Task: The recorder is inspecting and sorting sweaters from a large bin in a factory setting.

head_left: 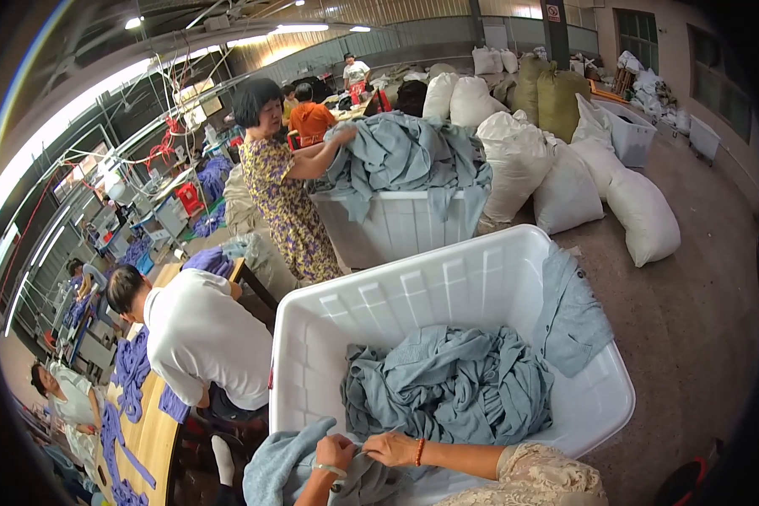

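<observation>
Both of my hands are at the near edge of a large white plastic bin (430,291). My left hand (336,453), with a pale bangle at its wrist, is closed on a grey-blue knit garment (280,462). Close beside it, my right hand (392,449) pinches the same garment; a red bead bracelet circles that wrist. The garment bunches over the bin's near-left corner, and its shape is hard to make out. Inside the bin lies a heap of similar grey-blue knitwear (451,384). Another grey-blue garment (569,312) hangs over the right rim.
Beyond my bin, a person in a patterned dress (282,194) handles garments heaped in a second white bin (396,223). To the left, a person in a white shirt (211,329) bends at a wooden table (156,447) with purple knitwear. Stuffed white sacks (569,194) stand at the far right.
</observation>
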`<state>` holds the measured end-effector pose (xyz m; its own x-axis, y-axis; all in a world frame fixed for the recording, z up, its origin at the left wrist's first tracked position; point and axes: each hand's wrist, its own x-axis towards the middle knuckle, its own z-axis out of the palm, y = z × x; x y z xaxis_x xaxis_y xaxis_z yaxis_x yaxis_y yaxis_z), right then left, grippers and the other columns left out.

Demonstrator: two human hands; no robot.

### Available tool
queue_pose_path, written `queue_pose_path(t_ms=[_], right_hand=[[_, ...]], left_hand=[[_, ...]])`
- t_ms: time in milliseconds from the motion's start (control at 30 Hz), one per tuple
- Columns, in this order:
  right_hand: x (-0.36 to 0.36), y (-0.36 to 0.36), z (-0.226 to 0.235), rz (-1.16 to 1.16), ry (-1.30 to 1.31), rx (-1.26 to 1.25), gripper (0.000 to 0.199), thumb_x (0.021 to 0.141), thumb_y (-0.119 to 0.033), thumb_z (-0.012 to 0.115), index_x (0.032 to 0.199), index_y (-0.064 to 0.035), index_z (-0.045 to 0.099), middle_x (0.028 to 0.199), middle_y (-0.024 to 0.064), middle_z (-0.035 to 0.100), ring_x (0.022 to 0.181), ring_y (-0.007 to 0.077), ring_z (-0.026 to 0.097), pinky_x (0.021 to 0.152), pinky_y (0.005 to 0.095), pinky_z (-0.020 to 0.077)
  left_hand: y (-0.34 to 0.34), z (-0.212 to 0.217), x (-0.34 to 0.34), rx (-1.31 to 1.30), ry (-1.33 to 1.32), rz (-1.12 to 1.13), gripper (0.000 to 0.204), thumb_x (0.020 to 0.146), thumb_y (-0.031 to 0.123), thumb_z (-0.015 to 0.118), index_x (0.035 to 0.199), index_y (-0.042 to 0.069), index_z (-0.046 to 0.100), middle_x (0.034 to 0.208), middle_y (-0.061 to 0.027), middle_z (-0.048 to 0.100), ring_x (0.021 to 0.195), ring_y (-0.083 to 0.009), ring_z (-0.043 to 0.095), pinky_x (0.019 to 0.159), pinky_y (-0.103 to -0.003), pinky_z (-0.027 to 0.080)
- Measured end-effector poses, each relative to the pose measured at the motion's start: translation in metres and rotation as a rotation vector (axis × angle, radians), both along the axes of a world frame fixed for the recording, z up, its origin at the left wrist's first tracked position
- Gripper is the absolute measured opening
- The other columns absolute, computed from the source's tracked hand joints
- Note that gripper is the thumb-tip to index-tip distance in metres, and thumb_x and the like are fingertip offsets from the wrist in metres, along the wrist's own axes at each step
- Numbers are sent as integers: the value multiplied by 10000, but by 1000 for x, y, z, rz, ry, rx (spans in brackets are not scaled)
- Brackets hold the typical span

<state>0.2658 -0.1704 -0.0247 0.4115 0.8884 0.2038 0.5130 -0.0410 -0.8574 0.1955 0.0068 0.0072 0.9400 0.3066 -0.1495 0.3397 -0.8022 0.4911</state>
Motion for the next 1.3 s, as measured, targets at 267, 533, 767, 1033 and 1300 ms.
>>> queue_pose_path(t_ms=[267,533,767,1033,1300], right_hand=[[-11,10,35,-15,-109,3,169,802,-156,565,913,-33,528,912,148,593,879,346,585,739,401,471],[-11,10,38,-45,-82,70,389,810,-173,579,1152,-11,492,962,195,608,908,341,596,733,393,489],[-15,6,27,-24,-178,11,398,826,-213,572,1153,-1,488,949,196,577,860,363,591,731,395,488],[-9,2,22,75,-100,-41,325,827,-211,542,1078,-4,534,942,200,571,875,379,573,753,417,467],[-15,-7,13,271,20,23,283,842,-105,499,1090,20,546,943,213,579,937,365,551,809,401,435]], left_hand=[[-2,-22,-27,-876,-196,360,110,741,80,704,756,-25,675,687,-24,651,601,-69,572,566,-212,467],[-6,-1,-39,-1162,-174,492,99,787,69,688,803,-23,659,733,-29,646,609,-73,569,551,-191,445],[-11,3,-38,-1041,-166,440,126,790,97,691,825,-20,659,731,-19,640,595,-64,548,536,-186,419],[-32,32,-61,-569,-162,42,315,750,142,707,979,-51,610,843,-88,674,761,-127,626,653,-252,498],[-52,44,-79,-193,-200,142,150,812,107,565,908,7,622,853,-191,629,767,-381,592,681,-418,472]])
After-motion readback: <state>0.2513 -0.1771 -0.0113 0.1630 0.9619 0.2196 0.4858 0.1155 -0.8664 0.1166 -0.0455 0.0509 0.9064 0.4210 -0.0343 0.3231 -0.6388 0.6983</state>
